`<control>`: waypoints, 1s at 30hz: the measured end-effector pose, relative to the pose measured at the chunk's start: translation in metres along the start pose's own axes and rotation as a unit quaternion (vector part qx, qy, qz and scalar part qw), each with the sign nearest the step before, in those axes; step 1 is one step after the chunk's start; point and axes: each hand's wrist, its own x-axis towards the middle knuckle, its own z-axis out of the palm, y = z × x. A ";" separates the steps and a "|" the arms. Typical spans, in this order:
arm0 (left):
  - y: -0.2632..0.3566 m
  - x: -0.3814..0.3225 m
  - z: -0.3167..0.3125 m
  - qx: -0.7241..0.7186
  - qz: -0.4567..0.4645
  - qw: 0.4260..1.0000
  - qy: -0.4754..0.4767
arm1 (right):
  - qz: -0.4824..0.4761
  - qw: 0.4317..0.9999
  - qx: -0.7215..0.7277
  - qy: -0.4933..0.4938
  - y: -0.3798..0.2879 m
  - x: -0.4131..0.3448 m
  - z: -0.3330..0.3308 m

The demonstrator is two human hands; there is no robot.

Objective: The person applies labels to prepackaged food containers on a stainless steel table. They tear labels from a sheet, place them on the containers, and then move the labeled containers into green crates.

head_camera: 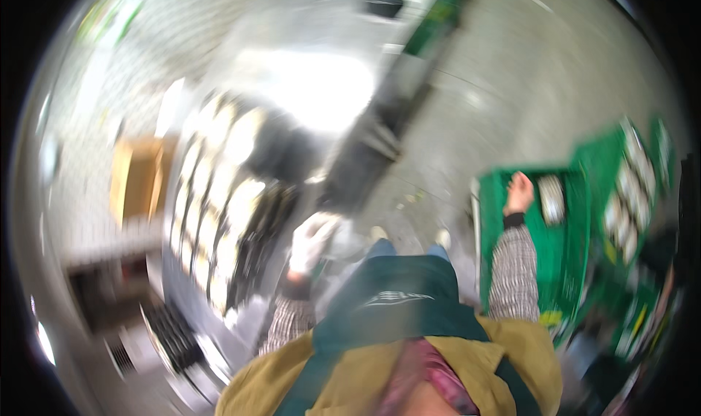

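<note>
My left hand [312, 243], in a whitish glove, is beside the steel table's edge, close to a stretch of clear plastic [348, 240]. Blur hides whether its fingers hold anything. Over a green plastic crate [564, 273] on my right, my bare right hand [519, 194] has its fingers bent, their grip unclear. Just right of it, apart from the fingers, lies a pale wrapped pack [551, 200] inside the crate. Rows of black trays with pale contents [216, 197] cover the near left part of the table, and stacked black trays [268, 235] adjoin them.
More green crates [597, 153] stand at the right, one holding several pale packs [630, 191]. An open cardboard box [139, 180] is beyond the trays at left. Farther along the steel table [230, 38] sits a dark container [383, 3]. Concrete floor [504, 87] runs between table and crates.
</note>
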 end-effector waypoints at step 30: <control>-0.088 0.123 -0.193 0.306 0.179 0.917 0.185 | -0.604 0.335 -0.251 -0.679 -0.267 -0.392 0.587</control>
